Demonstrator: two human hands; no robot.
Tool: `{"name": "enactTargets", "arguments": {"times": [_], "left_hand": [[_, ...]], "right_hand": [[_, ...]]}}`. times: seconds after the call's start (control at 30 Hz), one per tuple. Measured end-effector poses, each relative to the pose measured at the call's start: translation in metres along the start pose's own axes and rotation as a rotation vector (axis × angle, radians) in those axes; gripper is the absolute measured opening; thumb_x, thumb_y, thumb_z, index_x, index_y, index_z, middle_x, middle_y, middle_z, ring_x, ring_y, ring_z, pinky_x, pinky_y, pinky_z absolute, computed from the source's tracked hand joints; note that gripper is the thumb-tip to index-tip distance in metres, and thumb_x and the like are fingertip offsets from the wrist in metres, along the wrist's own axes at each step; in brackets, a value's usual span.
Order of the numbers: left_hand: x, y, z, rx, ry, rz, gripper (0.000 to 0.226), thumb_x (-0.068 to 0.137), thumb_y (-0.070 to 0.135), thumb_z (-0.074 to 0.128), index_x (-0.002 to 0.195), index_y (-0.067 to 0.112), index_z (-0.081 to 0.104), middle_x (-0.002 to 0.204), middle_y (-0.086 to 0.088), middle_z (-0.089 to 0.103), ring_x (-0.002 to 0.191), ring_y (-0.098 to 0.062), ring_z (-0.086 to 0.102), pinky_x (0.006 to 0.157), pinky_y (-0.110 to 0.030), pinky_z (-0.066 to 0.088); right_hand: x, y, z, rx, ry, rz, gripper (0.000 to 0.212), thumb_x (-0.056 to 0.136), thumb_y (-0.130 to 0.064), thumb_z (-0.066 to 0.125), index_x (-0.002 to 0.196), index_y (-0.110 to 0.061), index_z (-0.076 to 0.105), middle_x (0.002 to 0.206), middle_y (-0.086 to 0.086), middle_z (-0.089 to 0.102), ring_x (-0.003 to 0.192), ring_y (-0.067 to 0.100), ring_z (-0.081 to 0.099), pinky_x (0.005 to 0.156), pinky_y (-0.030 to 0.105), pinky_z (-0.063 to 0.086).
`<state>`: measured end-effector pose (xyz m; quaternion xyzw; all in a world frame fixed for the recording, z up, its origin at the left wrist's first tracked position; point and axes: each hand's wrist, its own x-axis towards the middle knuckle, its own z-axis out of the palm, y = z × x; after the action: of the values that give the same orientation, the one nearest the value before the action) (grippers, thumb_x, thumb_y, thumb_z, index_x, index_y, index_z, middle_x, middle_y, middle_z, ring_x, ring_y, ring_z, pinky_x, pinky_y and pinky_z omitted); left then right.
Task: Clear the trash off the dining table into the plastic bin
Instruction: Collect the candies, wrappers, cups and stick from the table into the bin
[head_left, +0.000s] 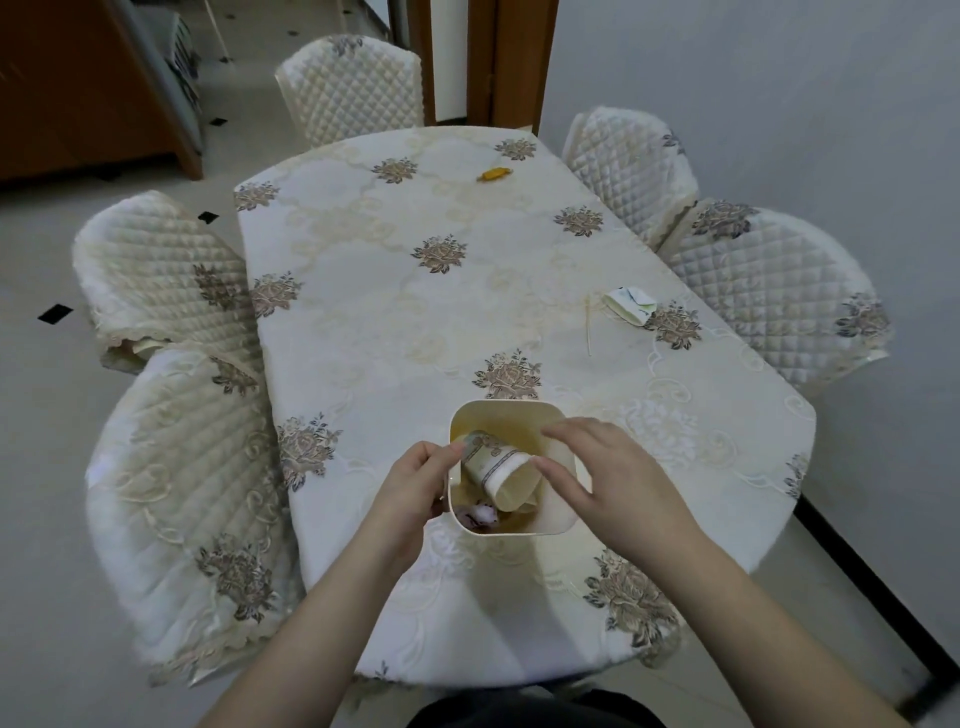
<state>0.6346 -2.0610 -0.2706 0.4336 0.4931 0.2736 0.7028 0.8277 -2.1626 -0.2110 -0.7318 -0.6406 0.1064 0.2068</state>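
The left hand (410, 488) grips the left rim of the cream plastic bin (563, 519), which stands on the near part of the dining table (389, 322). The right hand (608, 478) is over the bin, fingers spread and holding nothing. A paper cup (498, 470) lies tilted inside. Farther off lie a crumpled wrapper (629, 304) and a thin stick (588, 325) beside it. An orange candy wrapper (493, 173) lies at the far end.

You are getting soft, even indoor light; the hands are casting faint shadows on the tablecloth (415, 312), the wide lens is bending the edges, and the picture is looking slightly soft.
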Motion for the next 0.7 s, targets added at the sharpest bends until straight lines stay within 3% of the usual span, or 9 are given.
{"name": "enactTargets", "arguments": {"times": [0.27, 0.4, 0.53, 0.6, 0.7], "left_hand": [[0.002, 0.003, 0.008, 0.01, -0.089, -0.012, 0.039, 0.076, 0.042, 0.071, 0.073, 0.015, 0.043, 0.052, 0.007, 0.033, 0.048, -0.012, 0.03, 0.048, -0.025, 0.029], [-0.001, 0.007, 0.028, 0.072, -0.196, -0.02, 0.044, 0.065, 0.05, 0.07, 0.076, 0.014, 0.046, 0.054, 0.005, 0.035, 0.046, -0.011, 0.034, 0.049, -0.026, 0.029], [-0.002, 0.009, 0.049, 0.088, -0.252, -0.05, 0.036, 0.081, 0.042, 0.067, 0.091, 0.01, 0.053, 0.068, -0.008, 0.038, 0.058, -0.02, 0.037, 0.055, -0.033, 0.028], [-0.004, 0.012, 0.064, 0.107, -0.288, -0.054, 0.032, 0.085, 0.039, 0.065, 0.086, 0.01, 0.051, 0.063, -0.003, 0.037, 0.052, -0.015, 0.035, 0.055, -0.034, 0.026], [-0.007, 0.016, 0.09, 0.139, -0.334, -0.051, 0.035, 0.074, 0.043, 0.068, 0.072, 0.016, 0.045, 0.052, 0.005, 0.032, 0.043, -0.01, 0.03, 0.052, -0.032, 0.024]], "right_hand": [[-0.037, 0.048, -0.007, -0.374, 0.121, 0.24, 0.055, 0.089, -0.037, 0.061, 0.138, -0.016, 0.048, 0.144, 0.013, 0.047, 0.131, 0.035, 0.043, 0.104, 0.049, 0.036], [-0.064, 0.06, -0.014, -0.437, 0.139, 0.362, 0.057, 0.088, -0.03, 0.062, 0.141, -0.015, 0.045, 0.147, 0.014, 0.042, 0.136, 0.037, 0.037, 0.107, 0.051, 0.033], [-0.085, 0.061, -0.022, -0.446, 0.153, 0.442, 0.057, 0.089, -0.032, 0.059, 0.142, -0.016, 0.044, 0.149, 0.011, 0.041, 0.138, 0.035, 0.034, 0.111, 0.049, 0.029], [-0.096, 0.066, -0.029, -0.45, 0.171, 0.473, 0.057, 0.089, -0.031, 0.06, 0.141, -0.016, 0.045, 0.148, 0.012, 0.043, 0.138, 0.035, 0.035, 0.111, 0.05, 0.028], [-0.113, 0.079, -0.04, -0.452, 0.174, 0.518, 0.055, 0.091, -0.032, 0.057, 0.142, -0.017, 0.044, 0.148, 0.011, 0.042, 0.139, 0.034, 0.033, 0.115, 0.05, 0.024]]}}
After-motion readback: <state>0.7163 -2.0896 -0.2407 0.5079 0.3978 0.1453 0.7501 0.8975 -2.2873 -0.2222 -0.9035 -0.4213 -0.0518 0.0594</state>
